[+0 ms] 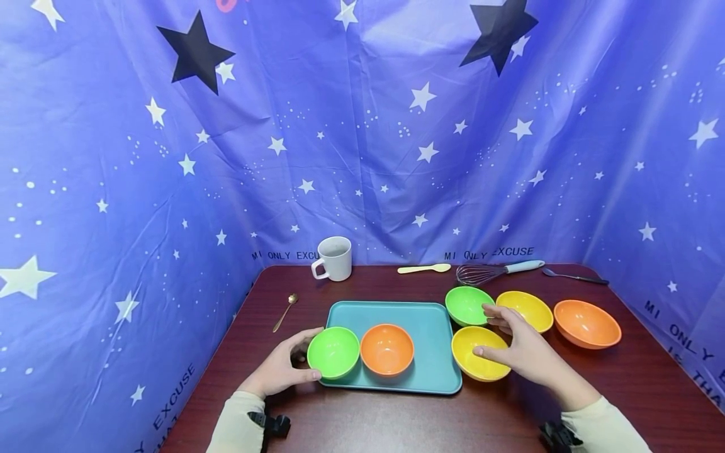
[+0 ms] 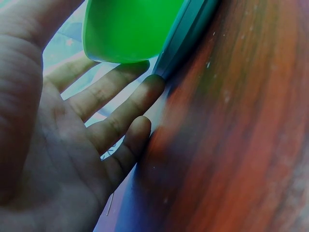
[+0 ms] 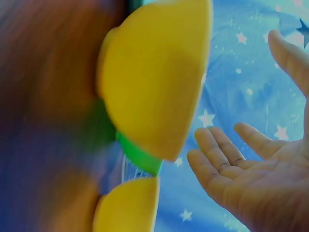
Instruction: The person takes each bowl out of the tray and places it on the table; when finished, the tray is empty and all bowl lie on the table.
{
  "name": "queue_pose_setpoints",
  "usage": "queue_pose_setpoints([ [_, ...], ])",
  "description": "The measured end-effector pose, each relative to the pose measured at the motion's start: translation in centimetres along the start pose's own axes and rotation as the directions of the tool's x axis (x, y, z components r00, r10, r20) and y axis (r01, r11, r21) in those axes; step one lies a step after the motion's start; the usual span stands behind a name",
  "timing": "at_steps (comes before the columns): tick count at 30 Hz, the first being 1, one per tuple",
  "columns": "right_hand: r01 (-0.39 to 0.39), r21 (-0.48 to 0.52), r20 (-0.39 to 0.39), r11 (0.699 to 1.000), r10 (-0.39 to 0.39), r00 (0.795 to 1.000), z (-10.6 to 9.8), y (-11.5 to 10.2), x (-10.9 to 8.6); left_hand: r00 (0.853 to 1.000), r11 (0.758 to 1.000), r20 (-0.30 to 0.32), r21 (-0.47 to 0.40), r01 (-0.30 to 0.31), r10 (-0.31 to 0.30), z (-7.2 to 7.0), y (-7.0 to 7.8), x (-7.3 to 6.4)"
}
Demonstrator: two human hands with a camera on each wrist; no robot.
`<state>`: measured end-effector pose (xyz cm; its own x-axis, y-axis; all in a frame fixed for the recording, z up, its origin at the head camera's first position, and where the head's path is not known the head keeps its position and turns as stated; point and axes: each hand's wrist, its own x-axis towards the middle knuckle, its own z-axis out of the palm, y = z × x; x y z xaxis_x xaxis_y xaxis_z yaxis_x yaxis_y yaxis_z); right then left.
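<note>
On the left end of a teal tray (image 1: 430,352) stands a green bowl (image 1: 334,352), with an orange bowl (image 1: 387,350) beside it. My left hand (image 1: 286,362) is at the green bowl's left side, thumb and fingers spread about it. The left wrist view shows those fingers (image 2: 113,123) fairly straight, close against the bowl's outside and the tray edge; firm contact is hard to tell. Over the near yellow bowl (image 1: 480,365), right of the tray, hovers my right hand (image 1: 523,352). Its fingers (image 3: 207,162) are spread, apart from the yellow bowl (image 3: 154,77), and hold nothing.
Behind the near yellow bowl stand another green bowl (image 1: 467,304), a second yellow bowl (image 1: 527,309) and an orange bowl (image 1: 587,324). Farther back lie a whisk (image 1: 481,273), a dark spoon (image 1: 574,275) and a cream spoon (image 1: 425,268). A mug (image 1: 335,259) and gold spoon (image 1: 285,313) are left.
</note>
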<state>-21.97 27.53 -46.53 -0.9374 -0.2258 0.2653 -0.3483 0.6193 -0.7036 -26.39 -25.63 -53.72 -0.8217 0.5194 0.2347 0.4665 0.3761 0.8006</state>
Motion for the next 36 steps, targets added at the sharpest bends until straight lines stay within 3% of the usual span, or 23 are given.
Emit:
queue_pose_setpoints([
  [7,0.064,0.05,0.003,0.997,-0.064,0.998,1.3,-1.9,1.2,1.0,1.0,-0.002,0.002,-0.019,0.019,0.0,0.0,0.0],
  [15,0.076,0.087,0.048,0.993,-0.08,0.996,3.5,-3.9,2.4,1.0,0.999,-0.003,-0.029,-0.025,0.025,0.0,0.2,0.0],
  [23,0.034,0.177,0.123,0.984,-0.057,0.991,5.9,-5.5,3.5,1.0,1.0,-0.001,-0.019,-0.025,0.025,0.1,0.1,0.0],
  [36,-0.014,0.209,0.176,0.978,-0.023,0.984,9.1,-7.1,5.0,1.0,1.0,-0.005,0.001,-0.007,0.007,0.1,0.3,0.0],
])
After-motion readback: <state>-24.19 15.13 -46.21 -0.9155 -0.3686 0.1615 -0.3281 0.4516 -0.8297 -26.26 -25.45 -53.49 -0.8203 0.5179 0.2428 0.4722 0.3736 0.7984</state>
